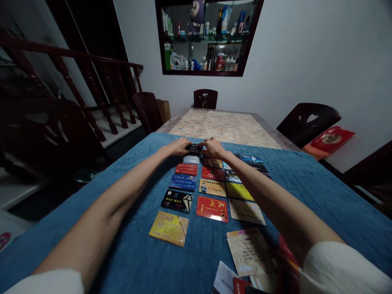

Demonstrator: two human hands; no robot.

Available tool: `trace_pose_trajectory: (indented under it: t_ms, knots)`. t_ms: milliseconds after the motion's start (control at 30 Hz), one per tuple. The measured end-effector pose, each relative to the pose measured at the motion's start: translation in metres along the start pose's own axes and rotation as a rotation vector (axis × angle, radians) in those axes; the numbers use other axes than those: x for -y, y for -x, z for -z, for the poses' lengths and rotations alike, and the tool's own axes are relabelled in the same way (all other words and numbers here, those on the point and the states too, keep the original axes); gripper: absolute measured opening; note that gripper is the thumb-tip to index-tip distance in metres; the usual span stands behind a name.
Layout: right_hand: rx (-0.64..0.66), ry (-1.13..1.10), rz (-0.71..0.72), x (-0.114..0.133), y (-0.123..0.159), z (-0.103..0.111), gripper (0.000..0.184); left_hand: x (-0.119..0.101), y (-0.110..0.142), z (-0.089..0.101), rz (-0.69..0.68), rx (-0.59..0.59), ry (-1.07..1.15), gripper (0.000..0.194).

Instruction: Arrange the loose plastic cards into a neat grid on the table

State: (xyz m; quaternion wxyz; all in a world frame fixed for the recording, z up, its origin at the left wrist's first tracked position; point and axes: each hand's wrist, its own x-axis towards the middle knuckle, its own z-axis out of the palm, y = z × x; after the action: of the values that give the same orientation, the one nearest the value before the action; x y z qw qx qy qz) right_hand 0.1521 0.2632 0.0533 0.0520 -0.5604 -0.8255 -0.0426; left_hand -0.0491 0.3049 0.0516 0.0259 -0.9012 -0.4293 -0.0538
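Both my arms stretch forward over rows of plastic cards on a blue cloth. At the far end of the left column, a black card [194, 148] lies between my hands. My left hand [178, 146] pinches its left edge, and my right hand [213, 148] has its fingers closed at the right edge. Just nearer is a whitish card [191, 159], followed by a red card [186, 169], a blue card [183, 182], a black VIP card [177, 201] and a gold card [170, 228]. My right forearm hides part of the right-hand columns.
Loose cards lie in a pile near me, with a beige card [249, 251] and a white card [225, 279]. The blue cloth [128, 245] covers the near part of the table. Chairs stand around, including one [306, 122] at right with a red bag [332, 139].
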Motion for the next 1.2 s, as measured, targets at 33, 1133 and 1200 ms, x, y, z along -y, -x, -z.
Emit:
trace_pose_trajectory:
  t_ms: [33, 1133, 1200]
  knots:
    - [0.006, -0.003, -0.006, 0.000, -0.002, -0.001, 0.045, 0.002, -0.002, -0.001, 0.000, 0.005, 0.005, 0.039]
    - [0.101, 0.039, -0.009, 0.004, -0.012, -0.013, 0.047, 0.007, -0.017, -0.013, 0.080, 0.123, 0.074, 0.041]
    - [0.108, 0.050, -0.006, 0.005, -0.013, -0.013, 0.049, 0.007, -0.016, -0.012, 0.076, 0.126, 0.079, 0.041]
